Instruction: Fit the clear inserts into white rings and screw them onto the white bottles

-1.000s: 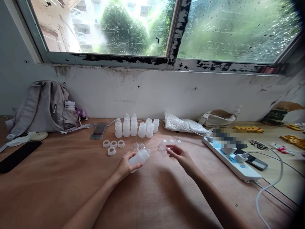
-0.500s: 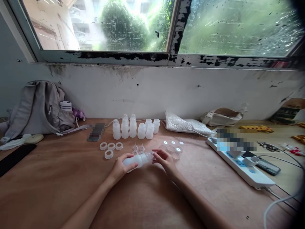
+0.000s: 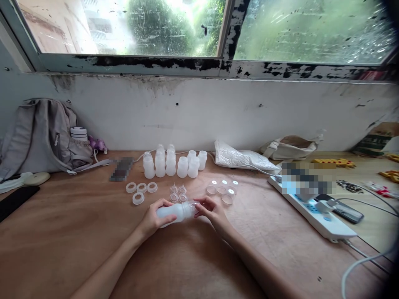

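Observation:
A frosted baby bottle [image 3: 171,214] lies tilted across my left hand [image 3: 151,220], which is wrapped round its body. Its clear top [image 3: 190,207] points right. My right hand [image 3: 215,215] pinches the end of that top with thumb and fingertips, partly hiding it. Just behind the bottle stand several clear bottle nipples [image 3: 173,197]. White screw rings [image 3: 138,198] lie to the left of them. Clear round caps [image 3: 227,199] and small white discs [image 3: 224,182] are grouped behind my right hand.
Capped bottles [image 3: 171,162] and open-necked bottles [image 3: 183,167] stand in rows near the wall. A silvery pouch [image 3: 230,155] lies right of them. At the right is a power strip [image 3: 327,226] with cables. A grey backpack [image 3: 40,137] leans at the left, near a blurred phone [image 3: 122,169].
The view has shifted slightly, so everything sits a little further left and higher. Both hands keep their grip, and the bottle stays tilted with its top to the right.

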A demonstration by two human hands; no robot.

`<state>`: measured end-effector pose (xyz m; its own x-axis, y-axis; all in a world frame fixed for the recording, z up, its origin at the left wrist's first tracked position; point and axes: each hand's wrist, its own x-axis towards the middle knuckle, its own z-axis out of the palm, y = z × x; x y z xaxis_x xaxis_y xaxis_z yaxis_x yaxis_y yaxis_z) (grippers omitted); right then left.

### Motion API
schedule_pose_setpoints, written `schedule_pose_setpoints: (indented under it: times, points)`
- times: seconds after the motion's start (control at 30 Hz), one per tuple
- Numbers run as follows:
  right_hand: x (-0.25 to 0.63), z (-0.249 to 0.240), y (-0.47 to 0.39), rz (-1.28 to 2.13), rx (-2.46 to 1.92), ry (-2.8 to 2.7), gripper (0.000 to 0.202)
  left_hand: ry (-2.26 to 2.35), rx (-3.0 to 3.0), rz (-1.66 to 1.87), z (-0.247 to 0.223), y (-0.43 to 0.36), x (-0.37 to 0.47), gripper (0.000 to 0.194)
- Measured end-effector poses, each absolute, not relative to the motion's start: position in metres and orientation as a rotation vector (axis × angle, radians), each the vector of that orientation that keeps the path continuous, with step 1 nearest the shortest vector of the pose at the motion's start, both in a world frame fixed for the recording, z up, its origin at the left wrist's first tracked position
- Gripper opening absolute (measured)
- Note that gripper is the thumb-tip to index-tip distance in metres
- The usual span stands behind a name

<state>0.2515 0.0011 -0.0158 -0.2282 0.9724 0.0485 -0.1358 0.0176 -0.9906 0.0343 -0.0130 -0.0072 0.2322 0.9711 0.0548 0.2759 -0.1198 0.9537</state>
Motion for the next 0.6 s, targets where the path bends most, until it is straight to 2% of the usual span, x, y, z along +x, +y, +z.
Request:
schedule_pose_setpoints:
  times: [0.6]
  points:
    - [0.242, -0.015, -0.01, 1.436, -0.946, -1.254, 0.026, 1.258, 1.711, 1.094, 0.001, -0.023, 0.037, 0.029]
